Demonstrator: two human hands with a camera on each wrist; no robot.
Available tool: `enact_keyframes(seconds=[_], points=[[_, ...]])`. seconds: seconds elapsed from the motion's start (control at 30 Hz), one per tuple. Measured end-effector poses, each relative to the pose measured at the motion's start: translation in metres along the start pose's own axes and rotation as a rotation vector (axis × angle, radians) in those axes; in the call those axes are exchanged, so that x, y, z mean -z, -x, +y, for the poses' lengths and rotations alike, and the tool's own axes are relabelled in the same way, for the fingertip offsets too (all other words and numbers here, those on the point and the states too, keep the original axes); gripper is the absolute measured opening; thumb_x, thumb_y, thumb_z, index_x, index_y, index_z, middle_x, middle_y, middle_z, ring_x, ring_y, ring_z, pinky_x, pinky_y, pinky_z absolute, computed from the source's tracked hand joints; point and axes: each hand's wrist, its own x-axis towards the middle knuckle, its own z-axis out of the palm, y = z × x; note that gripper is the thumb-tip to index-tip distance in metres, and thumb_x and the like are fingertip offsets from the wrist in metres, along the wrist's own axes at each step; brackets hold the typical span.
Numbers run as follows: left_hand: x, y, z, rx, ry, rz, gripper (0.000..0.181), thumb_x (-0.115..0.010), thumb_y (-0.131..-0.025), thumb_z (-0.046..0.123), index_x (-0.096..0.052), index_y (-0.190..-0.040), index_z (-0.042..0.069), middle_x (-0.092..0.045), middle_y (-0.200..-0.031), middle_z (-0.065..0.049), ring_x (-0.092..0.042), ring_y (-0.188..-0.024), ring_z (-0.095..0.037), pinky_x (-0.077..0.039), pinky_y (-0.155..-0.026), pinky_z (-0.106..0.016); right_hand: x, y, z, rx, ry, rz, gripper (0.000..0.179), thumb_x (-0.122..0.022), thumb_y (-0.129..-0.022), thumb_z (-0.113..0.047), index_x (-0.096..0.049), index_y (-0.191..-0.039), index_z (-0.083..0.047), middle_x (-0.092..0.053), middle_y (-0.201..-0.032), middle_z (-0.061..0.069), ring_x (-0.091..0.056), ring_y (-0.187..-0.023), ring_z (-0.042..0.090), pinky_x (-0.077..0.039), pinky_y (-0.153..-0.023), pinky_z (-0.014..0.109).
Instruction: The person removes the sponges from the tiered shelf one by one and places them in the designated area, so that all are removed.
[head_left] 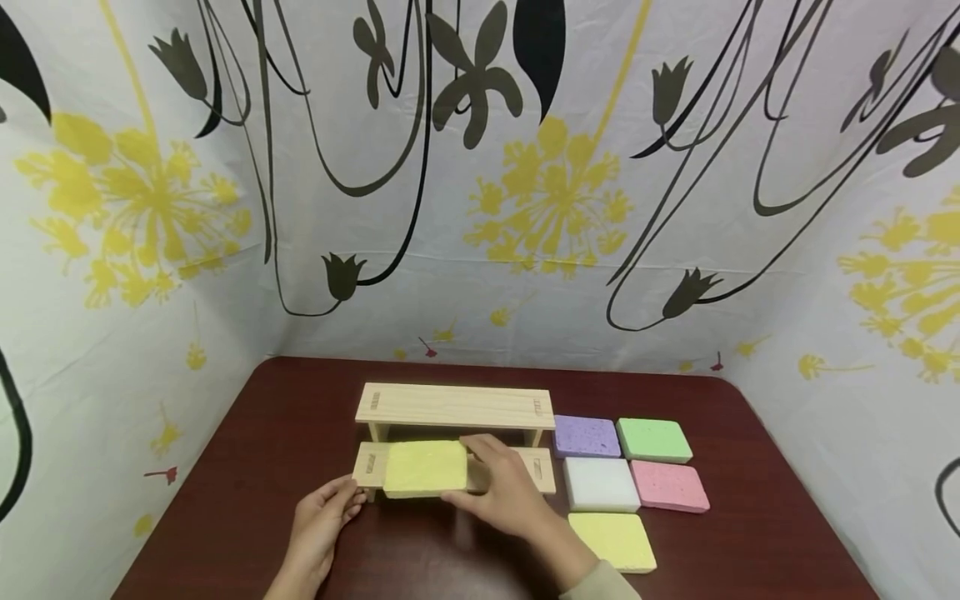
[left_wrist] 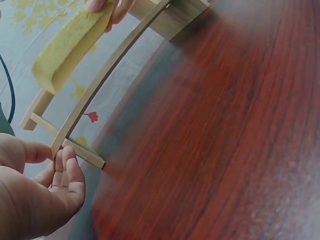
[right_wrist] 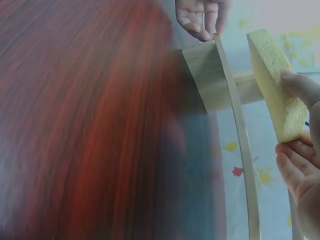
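A yellow sponge (head_left: 425, 467) is held by my right hand (head_left: 504, 487), thumb on its near side and fingers on its far side. In both wrist views the sponge hovers a little above the lower step of a pale wooden two-step rack (head_left: 453, 406). My left hand (head_left: 322, 521) pinches the left end of that lower step (head_left: 542, 471) between thumb and fingers. The rack's upper step stands behind, with nothing on it.
To the right of the rack lie several sponges: purple (head_left: 587, 437), green (head_left: 654, 440), white (head_left: 601, 484), pink (head_left: 669, 486) and another yellow one (head_left: 613, 542). A dark red wooden table (head_left: 420, 557) carries everything. Patterned cloth (head_left: 450, 317) surrounds its back and sides.
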Motion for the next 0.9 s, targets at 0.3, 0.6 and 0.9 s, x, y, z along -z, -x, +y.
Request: enact_keyframes(seconds=[0.3, 0.6, 0.9], points=[[0.0, 0.002, 0.001, 0.004, -0.006, 0.003, 0.047, -0.056, -0.105, 0.013, -0.046, -0.14, -0.017, -0.068, -0.1, -0.005, -0.065, -0.085, -0.007, -0.057, -0.076, -0.02, 0.019, 0.014, 0.014, 0.008, 0.002, 0.042, 0.071, -0.089, -0.077, -0.044, -0.063, -0.133, -0.008, -0.064, -0.128, 0.005, -0.067, -0.107, 0.017, -0.052, -0.099, 0.045], [-0.001, 0.004, 0.002, -0.019, -0.001, 0.002, 0.046, -0.056, -0.105, 0.012, -0.045, -0.139, -0.018, -0.068, -0.099, -0.004, -0.065, -0.084, -0.006, -0.057, -0.076, -0.019, 0.031, 0.027, 0.026, 0.001, 0.053, 0.081, 0.073, -0.09, -0.074, -0.043, -0.065, -0.132, -0.006, -0.065, -0.129, 0.004, -0.063, -0.116, 0.024, -0.053, -0.095, 0.051], [-0.003, 0.005, 0.002, -0.028, -0.023, 0.017, 0.045, -0.057, -0.104, 0.011, -0.047, -0.137, -0.019, -0.069, -0.097, -0.005, -0.066, -0.083, -0.007, -0.057, -0.076, -0.02, 0.041, 0.037, 0.037, 0.02, 0.047, 0.115, 0.071, -0.093, -0.073, -0.037, -0.066, -0.128, -0.003, -0.067, -0.124, 0.006, -0.066, -0.111, 0.026, -0.056, -0.093, 0.048]])
